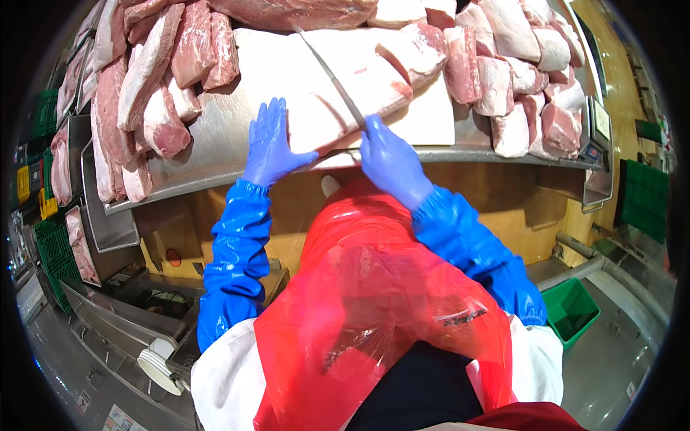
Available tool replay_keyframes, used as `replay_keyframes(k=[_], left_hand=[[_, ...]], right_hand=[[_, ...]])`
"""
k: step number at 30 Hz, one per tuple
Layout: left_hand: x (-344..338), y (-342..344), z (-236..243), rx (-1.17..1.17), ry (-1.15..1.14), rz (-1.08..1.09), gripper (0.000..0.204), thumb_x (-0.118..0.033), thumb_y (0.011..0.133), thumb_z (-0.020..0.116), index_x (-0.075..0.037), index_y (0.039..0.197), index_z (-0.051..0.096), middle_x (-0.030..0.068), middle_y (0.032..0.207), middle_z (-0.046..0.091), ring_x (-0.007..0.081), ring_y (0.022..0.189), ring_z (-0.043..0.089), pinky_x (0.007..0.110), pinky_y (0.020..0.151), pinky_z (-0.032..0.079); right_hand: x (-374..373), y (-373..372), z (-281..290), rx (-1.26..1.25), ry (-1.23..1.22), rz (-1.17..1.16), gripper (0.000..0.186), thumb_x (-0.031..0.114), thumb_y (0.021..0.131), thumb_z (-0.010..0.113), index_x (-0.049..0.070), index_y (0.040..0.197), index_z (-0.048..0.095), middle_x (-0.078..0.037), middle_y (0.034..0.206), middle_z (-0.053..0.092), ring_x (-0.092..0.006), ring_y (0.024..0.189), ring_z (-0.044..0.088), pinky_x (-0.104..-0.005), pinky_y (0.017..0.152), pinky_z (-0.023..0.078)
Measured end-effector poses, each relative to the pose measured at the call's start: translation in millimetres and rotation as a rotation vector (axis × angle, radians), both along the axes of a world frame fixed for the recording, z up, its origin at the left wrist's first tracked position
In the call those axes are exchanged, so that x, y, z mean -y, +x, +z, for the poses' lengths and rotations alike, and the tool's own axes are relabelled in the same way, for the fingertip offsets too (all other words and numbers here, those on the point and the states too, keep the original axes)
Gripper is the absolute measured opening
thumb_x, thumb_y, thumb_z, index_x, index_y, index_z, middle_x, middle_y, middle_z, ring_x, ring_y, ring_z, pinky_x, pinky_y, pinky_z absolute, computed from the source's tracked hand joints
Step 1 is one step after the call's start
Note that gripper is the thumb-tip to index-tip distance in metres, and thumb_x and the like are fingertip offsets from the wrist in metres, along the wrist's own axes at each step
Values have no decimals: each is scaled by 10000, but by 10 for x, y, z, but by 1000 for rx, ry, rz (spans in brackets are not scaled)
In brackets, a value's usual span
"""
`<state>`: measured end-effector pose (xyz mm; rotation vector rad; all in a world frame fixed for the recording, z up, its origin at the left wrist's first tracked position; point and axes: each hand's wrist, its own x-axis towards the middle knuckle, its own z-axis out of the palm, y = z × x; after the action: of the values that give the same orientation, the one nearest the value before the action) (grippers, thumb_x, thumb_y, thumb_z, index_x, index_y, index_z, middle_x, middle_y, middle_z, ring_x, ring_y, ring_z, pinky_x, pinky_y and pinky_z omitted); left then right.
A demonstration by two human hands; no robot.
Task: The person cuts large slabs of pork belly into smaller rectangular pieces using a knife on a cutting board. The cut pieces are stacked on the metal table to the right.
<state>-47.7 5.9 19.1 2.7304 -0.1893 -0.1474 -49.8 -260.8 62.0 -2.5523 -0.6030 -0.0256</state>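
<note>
A long pale slab of meat (334, 97) with a pink cut edge lies in front of me on the white cutting board (431, 118). My right hand (392, 161), in a purple glove, is closed around a knife, whose narrow blade (330, 75) points away and to the left across the slab. The blade looks laid over the slab's upper face; whether it cuts in I cannot tell. My left hand (269, 147), also gloved, rests flat at the slab's left side, fingers stretched out, thumb along its near end. Another cut piece (413, 54) sits against the slab's far right.
Long strips of meat (147, 79) are heaped on the left of the steel table (215, 136). Several shorter blocks (514, 72) lie piled on the right. A large piece (295, 11) is at the back. A green crate (571, 312) stands low on the right.
</note>
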Motion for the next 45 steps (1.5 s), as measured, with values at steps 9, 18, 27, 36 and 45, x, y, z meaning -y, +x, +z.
replay_keyframes(k=[9,18,27,36,45], left_hand=[[373,151,3,39,56,-42,1107,-403,520,842,14,1421,352,215,1304,476,388,1164,484,510,974,384],[-45,840,-149,109,-57,-72,956,-416,575,831,12,1355,480,210,1184,604,350,1095,594,426,952,486],[-357,1758,-202,-1012,-1349,225,506,-220,822,671,7,1264,580,117,1144,685,238,1019,667,378,954,518],[1446,616,-499,-1105,-2109,256,838,-283,751,680,-45,1482,347,195,1409,506,374,1263,523,531,1101,403],[3512,2191,1159,-112,-911,-407,773,-430,863,698,-22,1447,399,237,1396,494,355,1307,467,461,1109,345]], right_hand=[[-226,-85,-36,-458,-138,-134,198,132,933,449,24,1094,489,-242,844,664,-445,819,650,-558,723,495],[4,-384,-408,-572,-150,-226,184,154,943,457,34,1074,506,-259,911,662,-449,872,640,-566,741,494],[1103,-730,66,-853,928,-434,252,283,1025,518,36,1074,529,-30,764,582,-69,592,547,-258,514,455],[1565,137,-647,-553,1207,-763,531,210,1001,570,-75,1406,381,-101,1244,563,-134,1103,529,-291,962,450],[3893,1746,515,-36,1087,-795,338,240,983,595,17,1229,537,-47,955,601,-106,832,550,-256,750,472]])
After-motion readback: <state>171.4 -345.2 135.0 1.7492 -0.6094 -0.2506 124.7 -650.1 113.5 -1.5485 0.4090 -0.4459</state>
